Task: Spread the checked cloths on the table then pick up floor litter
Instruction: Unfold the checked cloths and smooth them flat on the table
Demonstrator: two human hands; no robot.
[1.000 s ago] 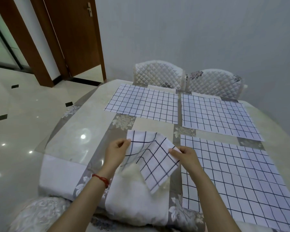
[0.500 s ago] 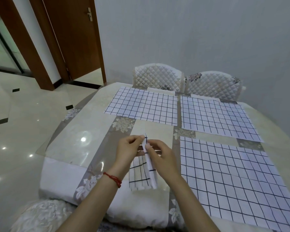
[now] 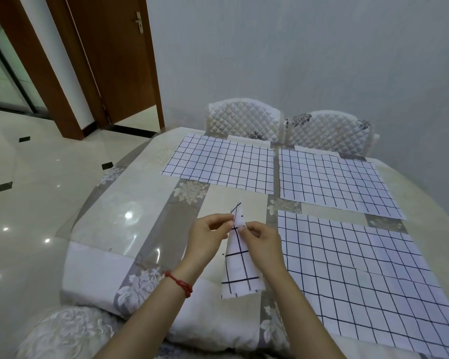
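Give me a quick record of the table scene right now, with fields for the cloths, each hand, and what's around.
cloths laid flat: three, far left, far right, near right
cloth in hand: a fourth checked cloth, bunched and hanging, not spread
left hand: pinches the cloth's top
right hand: pinches the cloth's top
table: near left area uncovered
chairs: two quilted ones at the far side
floor litter: none visible
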